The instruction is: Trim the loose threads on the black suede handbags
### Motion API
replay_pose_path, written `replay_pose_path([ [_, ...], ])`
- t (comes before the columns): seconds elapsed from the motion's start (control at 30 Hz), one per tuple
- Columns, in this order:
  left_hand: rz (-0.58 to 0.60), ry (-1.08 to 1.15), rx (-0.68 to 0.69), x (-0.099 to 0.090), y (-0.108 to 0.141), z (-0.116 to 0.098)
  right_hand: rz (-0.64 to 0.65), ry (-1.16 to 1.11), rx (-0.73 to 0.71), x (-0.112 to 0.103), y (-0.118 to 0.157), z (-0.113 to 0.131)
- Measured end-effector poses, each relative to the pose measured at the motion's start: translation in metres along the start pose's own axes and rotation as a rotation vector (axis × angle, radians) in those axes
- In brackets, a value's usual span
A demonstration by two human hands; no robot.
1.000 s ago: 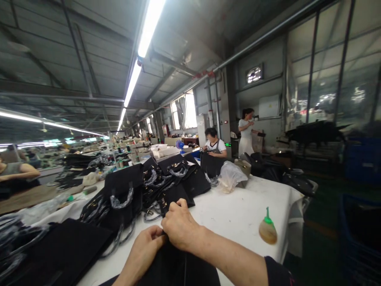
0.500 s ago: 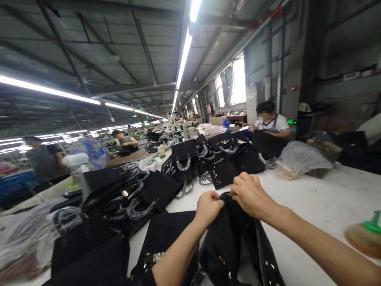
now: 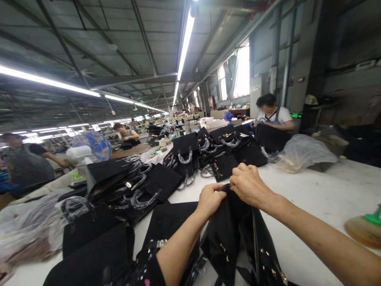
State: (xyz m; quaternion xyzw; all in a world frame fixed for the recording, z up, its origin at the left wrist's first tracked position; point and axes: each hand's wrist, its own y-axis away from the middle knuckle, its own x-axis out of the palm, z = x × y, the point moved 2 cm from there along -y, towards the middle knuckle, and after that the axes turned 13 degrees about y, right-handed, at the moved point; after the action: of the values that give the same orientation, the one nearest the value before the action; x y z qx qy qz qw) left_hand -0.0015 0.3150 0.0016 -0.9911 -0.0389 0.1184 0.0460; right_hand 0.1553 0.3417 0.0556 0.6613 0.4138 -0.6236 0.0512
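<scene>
A black bag point(image 3: 223, 238) with gold-coloured metal fittings stands open in front of me, its top edge pinched between my two hands. My left hand point(image 3: 210, 198) is closed on the far edge, thumb and fingers pressed together. Right beside it, my right hand point(image 3: 249, 183) grips the same edge with curled fingers; the fingertips are partly hidden. Another black bag point(image 3: 169, 222) lies flat under and beyond my left forearm. More black bags point(image 3: 89, 246) are at the lower left.
Piles of black bags with plastic-wrapped handles point(image 3: 185, 157) cover the white table point(image 3: 309, 198). Clear plastic point(image 3: 306, 153) lies at the right, a green-capped bottle point(image 3: 367, 226) at the right edge. A blue fan point(image 3: 95, 147) stands left. A person point(image 3: 275, 113) sits across; others are at left.
The view has shifted slightly, and the fittings on the held bag's right side show more. Both hands keep their hold on its edge. The person at far left has an arm reaching out.
</scene>
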Motion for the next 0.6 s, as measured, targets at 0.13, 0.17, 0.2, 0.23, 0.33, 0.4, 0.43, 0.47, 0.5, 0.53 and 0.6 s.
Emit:
replay_pose_path([
  [0.13,0.002,0.075,-0.033,0.002,-0.003,0.0,-0.011,0.014,0.014,0.003,0.0,-0.001],
  [0.17,0.001,0.09,-0.048,0.002,-0.004,-0.001,-0.012,0.018,0.018,0.005,0.0,-0.001],
  [0.2,0.002,0.087,-0.055,0.003,-0.006,-0.002,-0.012,0.021,0.022,0.006,0.0,-0.002],
  [0.23,0.006,0.067,-0.053,0.003,-0.007,-0.004,-0.011,0.024,0.026,0.006,-0.001,-0.003],
  [0.33,0.013,-0.048,-0.007,0.004,-0.012,-0.01,-0.013,0.019,0.029,0.007,0.0,-0.004],
  [0.4,0.002,-0.114,0.023,0.004,-0.015,-0.014,-0.024,0.008,0.034,0.007,0.001,-0.005],
  [0.43,-0.007,-0.137,0.033,0.004,-0.016,-0.015,-0.029,0.003,0.039,0.007,0.002,-0.005],
  [0.47,-0.017,-0.164,0.043,0.005,-0.016,-0.017,-0.031,-0.002,0.045,0.007,0.002,-0.005],
  [0.5,-0.027,-0.192,0.053,0.005,-0.016,-0.018,-0.031,-0.007,0.052,0.007,0.003,-0.005],
  [0.53,-0.039,-0.22,0.062,0.006,-0.017,-0.02,-0.028,-0.014,0.059,0.007,0.003,-0.005],
  [0.6,-0.064,-0.268,0.08,0.008,-0.017,-0.022,-0.027,-0.057,0.067,0.007,0.002,-0.006],
])
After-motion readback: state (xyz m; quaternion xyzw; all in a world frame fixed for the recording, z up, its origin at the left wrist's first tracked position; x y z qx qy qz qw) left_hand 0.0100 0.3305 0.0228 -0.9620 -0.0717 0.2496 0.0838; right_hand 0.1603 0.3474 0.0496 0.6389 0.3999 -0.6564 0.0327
